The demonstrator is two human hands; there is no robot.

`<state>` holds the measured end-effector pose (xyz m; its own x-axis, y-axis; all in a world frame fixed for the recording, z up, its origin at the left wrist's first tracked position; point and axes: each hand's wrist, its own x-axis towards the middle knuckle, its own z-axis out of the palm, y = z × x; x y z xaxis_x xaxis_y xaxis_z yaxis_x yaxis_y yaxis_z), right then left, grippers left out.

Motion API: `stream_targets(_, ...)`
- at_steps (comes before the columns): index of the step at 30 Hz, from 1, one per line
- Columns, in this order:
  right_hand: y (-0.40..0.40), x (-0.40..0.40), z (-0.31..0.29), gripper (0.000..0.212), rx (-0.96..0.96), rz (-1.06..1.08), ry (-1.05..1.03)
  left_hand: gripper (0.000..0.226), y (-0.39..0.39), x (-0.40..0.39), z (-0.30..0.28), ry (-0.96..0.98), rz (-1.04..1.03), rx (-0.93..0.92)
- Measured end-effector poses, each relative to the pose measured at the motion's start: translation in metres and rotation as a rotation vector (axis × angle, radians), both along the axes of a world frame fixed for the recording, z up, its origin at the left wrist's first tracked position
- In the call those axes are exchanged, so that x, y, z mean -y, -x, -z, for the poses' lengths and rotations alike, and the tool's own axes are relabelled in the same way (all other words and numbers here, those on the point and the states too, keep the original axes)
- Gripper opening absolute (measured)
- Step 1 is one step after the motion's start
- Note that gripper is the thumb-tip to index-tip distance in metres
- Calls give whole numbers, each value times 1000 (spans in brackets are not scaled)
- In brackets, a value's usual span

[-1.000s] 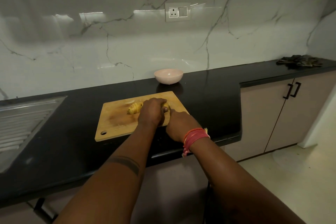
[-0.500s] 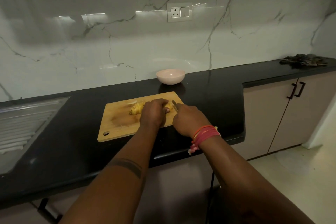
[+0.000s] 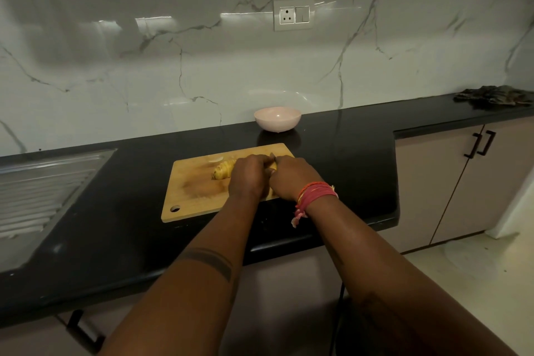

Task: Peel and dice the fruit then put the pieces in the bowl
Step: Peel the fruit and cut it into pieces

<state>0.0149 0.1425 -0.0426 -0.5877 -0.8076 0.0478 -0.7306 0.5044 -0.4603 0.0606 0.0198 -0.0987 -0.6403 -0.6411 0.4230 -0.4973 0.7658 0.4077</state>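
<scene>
A peeled yellow fruit [image 3: 223, 170], cut into slices at its left end, lies on a wooden cutting board [image 3: 190, 193] on the black counter. My left hand [image 3: 249, 178] curls over the fruit's right part and holds it down. Right beside it, my right hand [image 3: 291, 178] grips a knife [image 3: 272, 156]; only the blade tip shows between the two hands. A small pale slice [image 3: 216, 159] lies behind the fruit. The pink bowl [image 3: 277, 118] stands behind the board near the wall, with nothing visible inside.
A steel sink drainboard [image 3: 40, 193] is set into the counter at the left. A dark cloth [image 3: 491, 94] lies at the far right of the counter. Cabinet doors with black handles [image 3: 481, 143] stand below on the right. A wall socket [image 3: 294, 14] sits above the bowl.
My right hand with the knife has moved forward and left, close against my left hand. The left hand stays on the fruit.
</scene>
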Motion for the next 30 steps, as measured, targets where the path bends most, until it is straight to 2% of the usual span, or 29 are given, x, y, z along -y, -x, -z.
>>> stream_targets(8, -4, 3, 10, 26, -59, -8, -83, 45, 1, 3, 3, 17, 10, -14)
stream_targets(13, -15, -14, 26, 49, -34, 2, -101, 41, 3, 2, 1, -31, -29, 3)
stream_targets(17, -25, -35, 32, 56, -59, 6, -77, 40, 3, -1, 0, -54, -49, 6)
stream_targets(23, -27, -51, 25, 51, -61, -3, -55, 50, -1, -3, -2, -49, -28, 99)
stream_targets(30, -18, -37, 7, 59, -37, 31, 3, 39, -5, -5, 1, -13, -26, -16)
